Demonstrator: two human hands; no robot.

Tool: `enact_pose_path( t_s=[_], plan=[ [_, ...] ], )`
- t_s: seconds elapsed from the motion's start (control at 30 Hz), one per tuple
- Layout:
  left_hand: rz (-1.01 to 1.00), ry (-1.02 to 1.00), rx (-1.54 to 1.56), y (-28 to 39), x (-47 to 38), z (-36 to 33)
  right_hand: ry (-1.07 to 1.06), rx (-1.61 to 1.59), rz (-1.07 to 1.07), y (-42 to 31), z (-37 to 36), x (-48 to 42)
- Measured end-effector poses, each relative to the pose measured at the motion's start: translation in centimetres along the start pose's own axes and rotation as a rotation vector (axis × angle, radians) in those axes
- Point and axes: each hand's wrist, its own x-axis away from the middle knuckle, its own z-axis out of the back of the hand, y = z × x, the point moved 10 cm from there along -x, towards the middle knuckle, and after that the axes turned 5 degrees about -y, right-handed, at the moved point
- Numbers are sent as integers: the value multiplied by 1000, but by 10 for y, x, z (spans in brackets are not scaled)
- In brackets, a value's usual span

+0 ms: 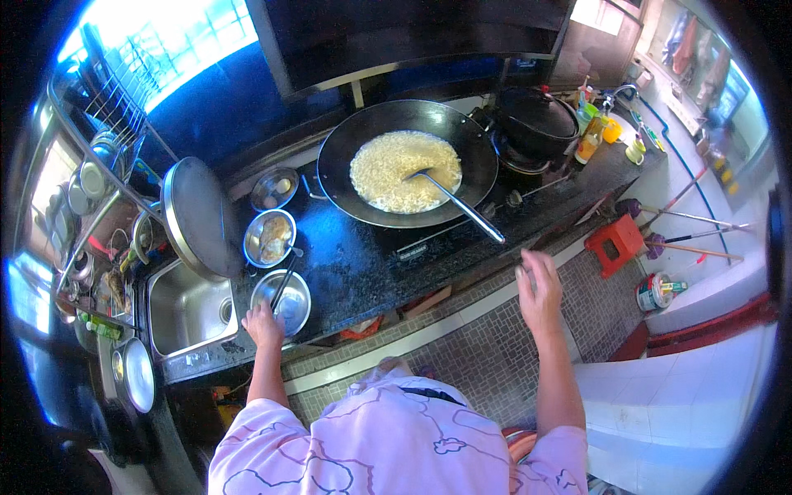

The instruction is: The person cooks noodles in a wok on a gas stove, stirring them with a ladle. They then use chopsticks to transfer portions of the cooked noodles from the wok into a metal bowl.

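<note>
A wide black wok (337,179) on the stove holds pale, grain-like food (396,161) in whitish liquid. A metal spatula (467,210) rests in it, its handle leaning over the near rim. My left hand (266,325) is at the near left rim of a metal bowl (300,309); dark chopsticks (284,284) slant across that bowl from near my fingers. Whether they are gripped is unclear. Behind stands a second metal bowl (249,241) with brownish-white contents and a spoon. My right hand (539,281) hangs in the air off the counter's front edge, fingers slightly apart, holding nothing.
A metal sink (185,309) lies left, with a large round lid (198,216) upright beside it. A dish with pale round items (274,189) sits behind the bowls. Right of the wok are a lidded black pot (538,117) and bottles (591,139). A red stool (614,244) stands on the floor.
</note>
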Motion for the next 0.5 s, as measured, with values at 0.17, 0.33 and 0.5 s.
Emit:
enact_pose_path(
  t_s=[0.17, 0.33, 0.5],
  plan=[
    [28, 52, 46, -7, -3, 9, -247, 134, 79, -42, -53, -73],
    [-46, 349, 232, 7, 16, 67, -581, 370, -44, -13, -115, -101],
    [-150, 384, 500, 22, 57, 110, -621, 443, 43, -6, -101, -130]
  ],
)
